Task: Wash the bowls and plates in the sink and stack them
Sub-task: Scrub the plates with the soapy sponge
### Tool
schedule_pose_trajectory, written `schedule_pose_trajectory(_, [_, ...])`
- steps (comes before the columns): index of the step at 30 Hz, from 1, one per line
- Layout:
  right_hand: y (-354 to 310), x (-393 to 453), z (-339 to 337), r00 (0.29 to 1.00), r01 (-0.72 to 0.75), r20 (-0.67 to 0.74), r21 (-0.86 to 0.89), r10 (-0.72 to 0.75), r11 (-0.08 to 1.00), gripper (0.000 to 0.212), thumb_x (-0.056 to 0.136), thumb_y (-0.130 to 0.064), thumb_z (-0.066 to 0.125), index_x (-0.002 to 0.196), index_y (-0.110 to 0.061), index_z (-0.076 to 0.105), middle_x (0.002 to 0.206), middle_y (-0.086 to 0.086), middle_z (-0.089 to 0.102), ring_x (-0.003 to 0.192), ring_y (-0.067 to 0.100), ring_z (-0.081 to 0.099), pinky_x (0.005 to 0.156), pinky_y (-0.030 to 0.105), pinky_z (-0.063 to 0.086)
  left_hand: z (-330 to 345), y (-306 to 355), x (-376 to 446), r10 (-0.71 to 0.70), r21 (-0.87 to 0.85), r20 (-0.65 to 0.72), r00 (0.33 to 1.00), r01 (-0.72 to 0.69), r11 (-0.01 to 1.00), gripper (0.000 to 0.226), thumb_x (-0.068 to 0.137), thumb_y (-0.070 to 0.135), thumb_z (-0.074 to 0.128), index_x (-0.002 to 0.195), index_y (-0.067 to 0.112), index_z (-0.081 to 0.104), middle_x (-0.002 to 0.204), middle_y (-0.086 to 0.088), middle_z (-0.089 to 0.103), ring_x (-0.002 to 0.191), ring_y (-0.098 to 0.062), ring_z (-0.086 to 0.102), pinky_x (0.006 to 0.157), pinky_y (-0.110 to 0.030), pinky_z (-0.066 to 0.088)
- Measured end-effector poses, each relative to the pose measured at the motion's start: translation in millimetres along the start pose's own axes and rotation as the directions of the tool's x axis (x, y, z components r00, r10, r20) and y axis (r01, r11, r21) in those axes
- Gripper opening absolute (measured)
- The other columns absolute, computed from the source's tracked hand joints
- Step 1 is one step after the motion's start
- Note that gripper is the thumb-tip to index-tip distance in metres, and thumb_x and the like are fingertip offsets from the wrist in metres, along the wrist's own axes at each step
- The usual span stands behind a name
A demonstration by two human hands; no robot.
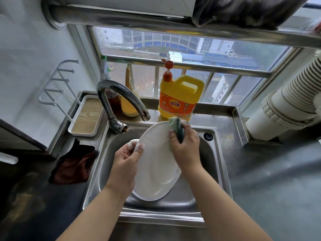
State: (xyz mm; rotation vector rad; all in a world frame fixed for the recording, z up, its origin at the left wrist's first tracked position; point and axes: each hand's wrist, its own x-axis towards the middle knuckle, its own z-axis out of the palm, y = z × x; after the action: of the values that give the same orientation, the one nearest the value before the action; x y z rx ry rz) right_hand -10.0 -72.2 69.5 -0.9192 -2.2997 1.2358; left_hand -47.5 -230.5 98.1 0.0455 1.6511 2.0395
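A large white oval plate [154,164] is held tilted over the steel sink [215,164]. My left hand [125,162] grips its left rim, with the foamy thumb on the plate's face. My right hand [186,148] grips a green and dark scrubbing sponge [177,126] and presses it against the plate's upper right part. A bit of another white dish [132,142] shows behind my left thumb. The sink's bottom is mostly hidden by the plate.
A curved steel tap [121,96] arches over the sink's back left. A yellow detergent jug [178,100] with a pump stands on the sill. A white tray [86,117] with a hook rack sits at left, a dark red cloth [74,167] lies beside the sink, and a grey counter [269,180] lies at right.
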Motion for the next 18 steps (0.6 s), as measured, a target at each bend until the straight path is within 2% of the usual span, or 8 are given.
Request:
schedule_pose_trajectory(3, [21.9, 13.7, -8.3, 0.955, -0.295, 0.083, 0.157, 0.286, 0.942, 0.044, 0.092, -0.043, 0.055, 0.130, -0.026, 0.044, 0.120, 0.007, 0.050, 0.106, 0.023, 0.052, 0.082, 0.033, 0.042, -4.0, -1.4, 1.1, -0.004, -0.053, 0.003, 1.000, 0.004, 0.999, 0.026, 0.097, 0.015, 0.049, 0.079, 0.017, 0.068, 0.078, -0.007, 0.067, 0.069, -0.016, 0.061, 0.059, -0.026, 0.052])
schedule_pose_trajectory(6, [42.7, 8.9, -11.9, 0.874, -0.485, 0.157, 0.357, 0.460, 0.798, 0.044, 0.094, -0.037, 0.054, 0.133, -0.026, 0.037, 0.107, 0.000, 0.055, 0.088, 0.015, 0.055, 0.075, 0.032, 0.046, -8.9, -2.9, 6.0, -0.007, -0.151, 0.017, 1.000, 0.010, 0.989, 0.031, 0.095, 0.017, 0.049, 0.074, 0.022, 0.071, 0.077, -0.003, 0.068, 0.070, -0.014, 0.063, 0.060, -0.025, 0.054])
schedule_pose_trajectory(8, [58.6, 1.1, -9.8, 0.825, -0.550, 0.203, 0.501, 0.527, 0.669, 0.044, 0.095, -0.033, 0.053, 0.134, -0.028, 0.034, 0.110, 0.003, 0.056, 0.091, 0.016, 0.057, 0.085, 0.041, 0.051, -14.1, -7.3, 8.6, -0.018, -0.196, 0.067, 0.998, 0.031, 0.980, 0.023, 0.090, 0.021, 0.052, 0.077, 0.021, 0.071, 0.082, -0.004, 0.068, 0.076, -0.017, 0.063, 0.066, -0.027, 0.055])
schedule_pose_trajectory(9, [65.2, -3.1, -8.5, 0.811, -0.559, 0.214, 0.555, 0.544, 0.616, 0.044, 0.095, -0.032, 0.053, 0.134, -0.029, 0.034, 0.115, 0.004, 0.056, 0.094, 0.018, 0.058, 0.089, 0.044, 0.050, -16.4, -9.3, 8.7, -0.022, -0.204, 0.093, 0.995, 0.041, 0.978, 0.019, 0.087, 0.024, 0.054, 0.079, 0.021, 0.071, 0.084, -0.005, 0.069, 0.079, -0.018, 0.063, 0.069, -0.028, 0.055])
schedule_pose_trajectory(11, [72.3, -9.3, -8.5, 0.813, -0.527, 0.199, 0.651, 0.547, 0.547, 0.042, 0.095, -0.027, 0.053, 0.133, -0.032, 0.034, 0.116, 0.004, 0.056, 0.096, 0.017, 0.059, 0.086, 0.040, 0.051, -20.1, -15.6, 9.4, -0.030, -0.212, 0.150, 0.988, 0.062, 0.975, 0.014, 0.080, 0.034, 0.068, 0.083, 0.021, 0.072, 0.088, -0.005, 0.070, 0.083, -0.019, 0.065, 0.070, -0.029, 0.056])
schedule_pose_trajectory(13, [73.3, -11.9, -12.4, 0.839, -0.463, 0.162, 0.714, 0.520, 0.525, 0.043, 0.095, -0.022, 0.053, 0.133, -0.032, 0.035, 0.116, 0.003, 0.056, 0.096, 0.016, 0.058, 0.080, 0.033, 0.050, -25.6, -23.2, 11.1, -0.056, -0.211, 0.226, 0.973, 0.105, 0.972, 0.035, 0.062, 0.043, 0.085, 0.086, 0.021, 0.072, 0.090, -0.005, 0.070, 0.083, -0.018, 0.067, 0.070, -0.028, 0.057])
schedule_pose_trajectory(15, [70.9, -10.6, -19.9, 0.879, -0.395, 0.109, 0.713, 0.465, 0.579, 0.043, 0.094, -0.019, 0.054, 0.130, -0.033, 0.036, 0.116, 0.003, 0.055, 0.095, 0.015, 0.058, 0.074, 0.028, 0.049, -33.0, -26.4, 14.3, -0.123, -0.185, 0.302, 0.945, 0.185, 0.965, 0.050, 0.052, 0.039, 0.092, 0.094, 0.020, 0.071, 0.094, -0.007, 0.069, 0.086, -0.019, 0.066, 0.071, -0.029, 0.056])
schedule_pose_trajectory(18, [60.9, -6.2, -34.5, 0.963, -0.235, 0.037, 0.600, 0.267, 0.764, 0.042, 0.091, -0.011, 0.059, 0.122, -0.032, 0.042, 0.110, -0.004, 0.054, 0.094, 0.009, 0.056, 0.064, 0.014, 0.048, -41.9, -22.7, 21.1, -0.232, -0.005, 0.380, 0.895, 0.253, 0.967, 0.061, 0.056, 0.028, 0.088, 0.111, 0.015, 0.065, 0.102, -0.011, 0.067, 0.094, -0.025, 0.062, 0.080, -0.034, 0.052])
